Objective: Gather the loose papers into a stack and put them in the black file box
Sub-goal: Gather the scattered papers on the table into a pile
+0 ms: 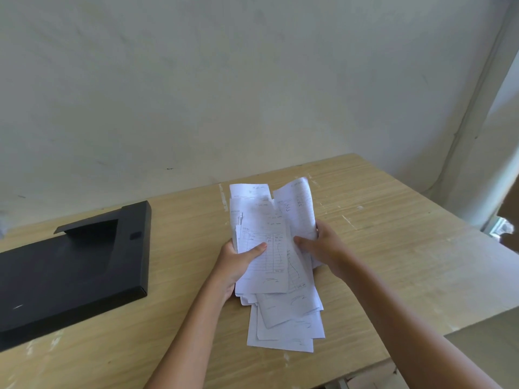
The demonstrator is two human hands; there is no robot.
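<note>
A loose, uneven bundle of white printed papers [269, 220] with handwriting is held above the wooden table. My left hand [238, 262] grips its left edge, thumb across the top sheet. On the right side, my right hand [323, 248] holds the bundle with its thumb on the front. Several sheets [286, 324] fan out below the hands, their lower ends near the tabletop. The black file box [70, 273] lies flat on the table to the left, apart from the papers, with a cutout recess near its far end.
The light wooden table [393, 248] stands against a pale wall; its right edge drops off near a pale surface at lower right. A pillar and a window corner show at the far right.
</note>
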